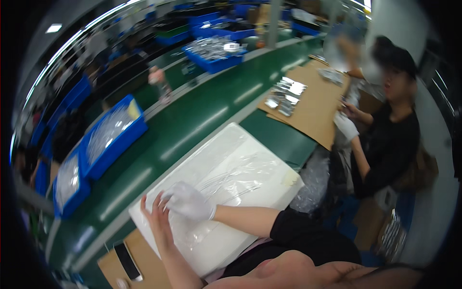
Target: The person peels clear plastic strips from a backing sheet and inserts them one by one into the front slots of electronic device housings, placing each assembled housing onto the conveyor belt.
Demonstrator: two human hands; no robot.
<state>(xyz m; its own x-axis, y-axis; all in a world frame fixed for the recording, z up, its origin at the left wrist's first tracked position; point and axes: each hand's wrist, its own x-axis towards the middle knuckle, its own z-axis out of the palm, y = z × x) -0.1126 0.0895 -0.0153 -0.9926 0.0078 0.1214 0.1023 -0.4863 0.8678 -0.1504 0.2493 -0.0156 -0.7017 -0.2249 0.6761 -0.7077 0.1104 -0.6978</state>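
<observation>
My left hand (159,219) is bare and raised over the left part of a white foam-like slab (281,168), its fingers stretched up and apart. My right hand (190,201) wears a white glove and meets the left hand's fingertips. Its gloved fingers look bent together; anything small between them is hidden by blur and overlap. Clear plastic film or bags (236,178) lie wrinkled on the slab beneath and beside both hands.
A green conveyor belt (192,123) runs beyond the slab, with blue bins (113,137) of clear packets past it. At the right, a co-worker (390,130) stands by cardboard (313,108) bearing silvery packets (288,94). A phone-like black item (127,262) lies at the lower left.
</observation>
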